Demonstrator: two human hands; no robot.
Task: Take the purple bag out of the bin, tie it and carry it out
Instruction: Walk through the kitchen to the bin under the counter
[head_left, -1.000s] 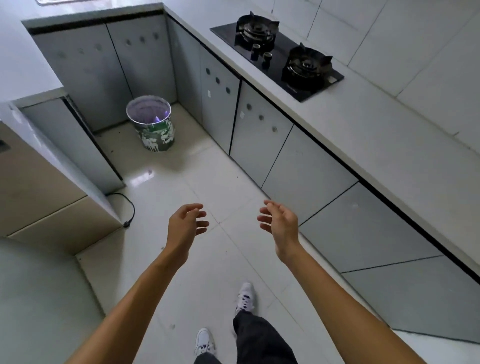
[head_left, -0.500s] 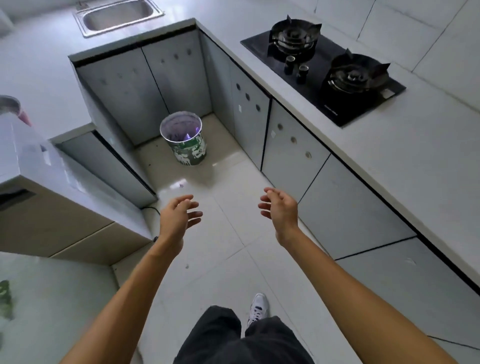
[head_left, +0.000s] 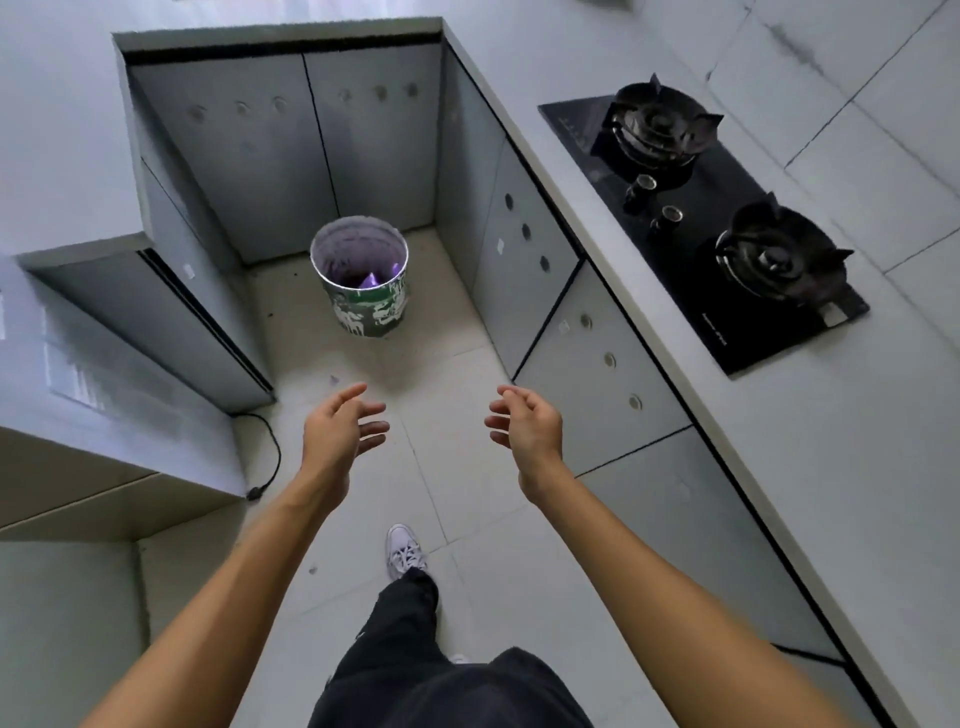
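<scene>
A round bin (head_left: 370, 306) with a green and white pattern stands on the tiled floor in the corner of the grey cabinets. A purple bag (head_left: 353, 257) lines its inside and folds over the rim. My left hand (head_left: 337, 431) and my right hand (head_left: 527, 423) reach forward over the floor, short of the bin and not touching it. Both hands are empty, fingers spread and slightly curled, palms turned toward each other.
Grey cabinet doors (head_left: 582, 332) run along the right under a pale counter with a black two-burner hob (head_left: 711, 223). A white appliance (head_left: 104, 395) stands at the left, its black cable (head_left: 270, 457) lying on the floor. My leg and white shoe (head_left: 405, 553) step forward.
I have walked closer to the bin, which now looks larger and more central. Both hands stay raised and empty, with the fingers spread a little wider.
</scene>
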